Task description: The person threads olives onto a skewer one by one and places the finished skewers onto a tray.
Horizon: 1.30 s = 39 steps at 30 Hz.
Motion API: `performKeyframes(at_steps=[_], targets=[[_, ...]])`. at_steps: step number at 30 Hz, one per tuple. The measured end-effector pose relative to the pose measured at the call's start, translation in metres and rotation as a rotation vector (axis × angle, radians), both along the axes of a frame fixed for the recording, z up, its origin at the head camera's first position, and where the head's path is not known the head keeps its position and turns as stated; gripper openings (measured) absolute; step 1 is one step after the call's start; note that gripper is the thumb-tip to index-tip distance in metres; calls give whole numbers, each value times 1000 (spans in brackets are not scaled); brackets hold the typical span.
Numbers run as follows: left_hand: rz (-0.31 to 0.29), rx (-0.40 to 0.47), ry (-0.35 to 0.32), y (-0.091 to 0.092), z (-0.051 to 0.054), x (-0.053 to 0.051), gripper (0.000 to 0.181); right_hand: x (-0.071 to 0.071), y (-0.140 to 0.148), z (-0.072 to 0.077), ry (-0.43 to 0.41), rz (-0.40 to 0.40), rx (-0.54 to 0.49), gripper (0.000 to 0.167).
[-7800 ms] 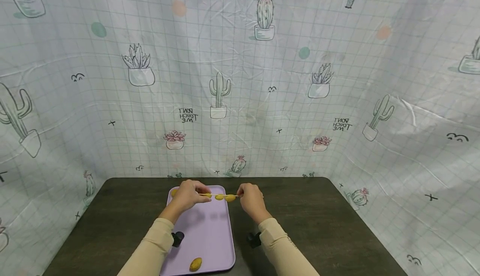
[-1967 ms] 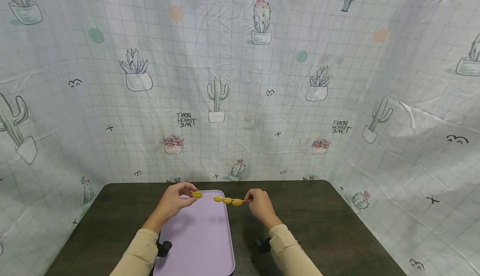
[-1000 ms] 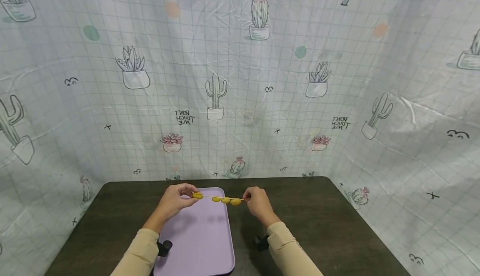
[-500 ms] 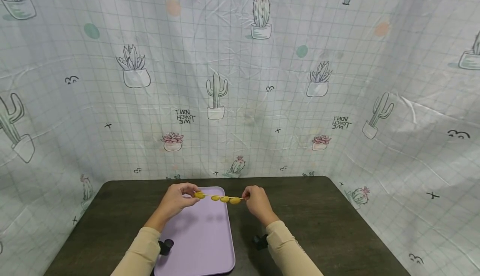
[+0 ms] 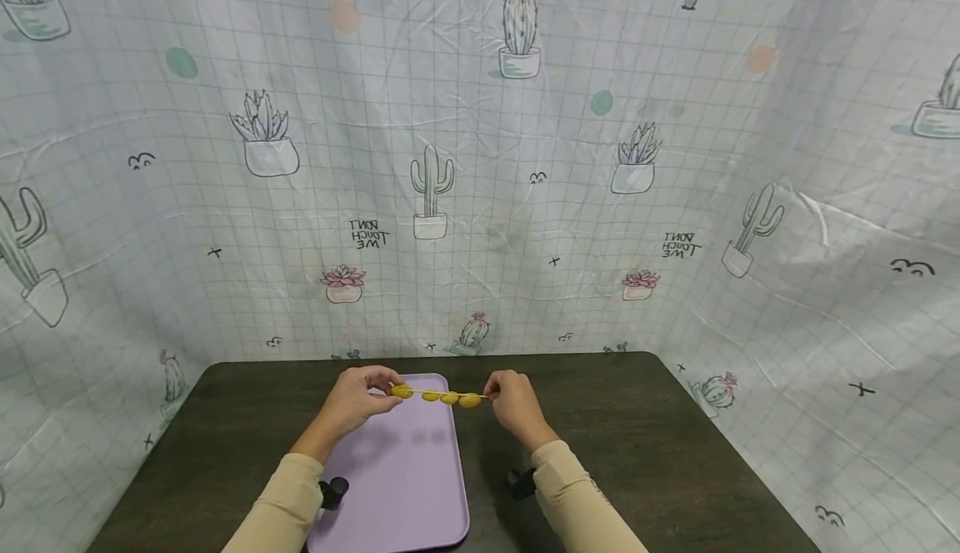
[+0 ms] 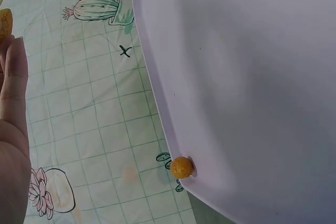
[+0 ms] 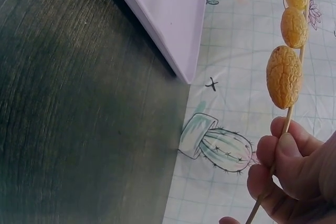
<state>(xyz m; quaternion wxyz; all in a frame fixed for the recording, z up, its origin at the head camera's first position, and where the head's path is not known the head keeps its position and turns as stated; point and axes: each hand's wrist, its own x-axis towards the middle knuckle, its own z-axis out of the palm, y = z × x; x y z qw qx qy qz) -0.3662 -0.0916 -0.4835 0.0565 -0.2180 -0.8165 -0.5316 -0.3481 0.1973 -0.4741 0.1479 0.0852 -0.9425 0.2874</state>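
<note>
A thin wooden skewer (image 5: 417,392) is held roughly level above the far end of a lilac tray (image 5: 408,486). Three wrinkled yellow oval fruits, the largest (image 7: 284,77) closest to my right hand, are threaded on it. My right hand (image 5: 517,407) pinches the skewer's right part between thumb and fingers, and the stick's tail runs on below them in the right wrist view. My left hand (image 5: 360,399) holds another yellow fruit (image 5: 402,390) at the skewer's left end, with a gap of bare stick before the others.
One loose yellow fruit (image 6: 181,167) lies in a corner of the tray in the left wrist view; my left hand hides it from the head view. A dark wooden table (image 5: 600,453) bears the tray. A cactus-print curtain (image 5: 480,161) hangs behind.
The fruit at the tray's near end 7.8 s ago is gone from there. Since 2 s ago, the left-hand fruit has shifted slightly right along the skewer, narrowing the gap.
</note>
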Motion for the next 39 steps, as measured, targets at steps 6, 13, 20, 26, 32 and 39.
performKeyframes(at_steps=[6,13,20,26,32,39], targets=[[-7,-5,19,1,-1,0,19,3,-1,0,19,19,1,24],[5,-26,-15,2,0,3,19,6,-1,1,8,43,-16,23],[28,-65,-7,3,0,5,20,8,-3,2,-5,44,-11,23],[9,-64,1,4,-1,5,21,9,-5,1,-17,48,-17,23],[1,-75,26,5,-2,4,20,10,-7,0,-17,49,-21,21],[0,-75,15,6,-1,2,20,9,-7,0,-20,52,-17,20]])
